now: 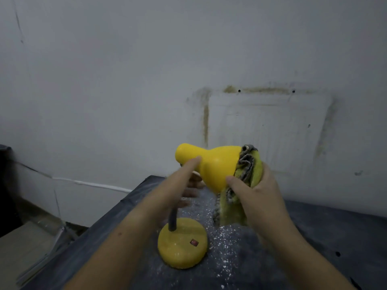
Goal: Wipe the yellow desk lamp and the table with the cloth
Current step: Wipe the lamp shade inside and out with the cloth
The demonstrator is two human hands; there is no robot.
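Shade mouth: the bell-shaped shade of the glossy yellow plastic desk lamp (213, 162) opens toward the right of the frame, and the bunched green-yellow cloth (249, 164) with its grey patterned edge is pressed against that rim; I cannot tell how far inside it reaches.
Left hand (184, 181): my thumb lies along the top of the shade's narrow end and my fingers curl under it, gripping the lamp.
Right hand (257, 189): fingers and thumb are clenched round the cloth, whose loose end hangs down toward the table.
Lamp: at the centre of the frame, its round yellow base (182, 243) standing on the table at lower centre, with a small red switch (194, 242) and a dark neck (172, 220) rising from it.
Table (314, 237): dark grey-blue, dusted with white specks (222, 233) around and to the right of the base.
Room: a pale grey wall (125, 80) with brownish stains (206, 122) outlining a rectangle at centre right; a white cable (94, 183) runs along it at the left.
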